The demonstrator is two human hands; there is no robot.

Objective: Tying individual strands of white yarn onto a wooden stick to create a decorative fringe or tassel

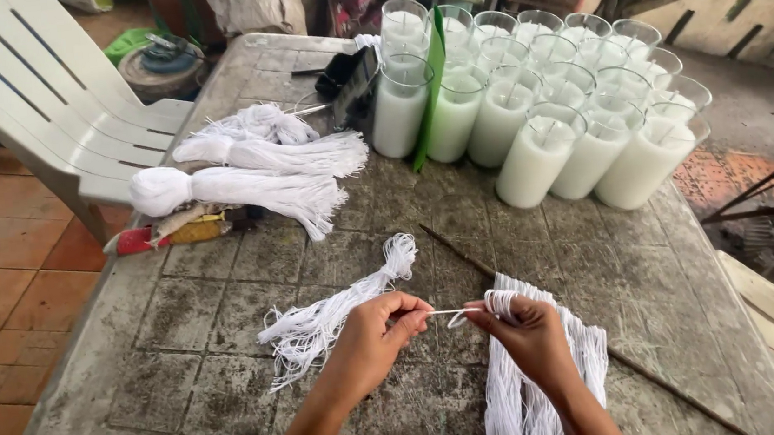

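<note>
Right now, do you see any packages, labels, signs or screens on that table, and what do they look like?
Flat green card: upright among the glass candle jars, tall and narrow, plain green.
Red and yellow wrapped bundle: left table edge, below the white string bundles, long and low.
No signs or screens.

White string, grey table

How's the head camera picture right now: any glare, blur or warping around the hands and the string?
Head view: soft, even daylight, no harsh glare; left hand and right hand are sharp, and so is the short white string stretched between them. Head view: wide-angle warping bends the table edges and leans the glass candles outward. Head view: shadows faint; the top background looks dim.
</note>
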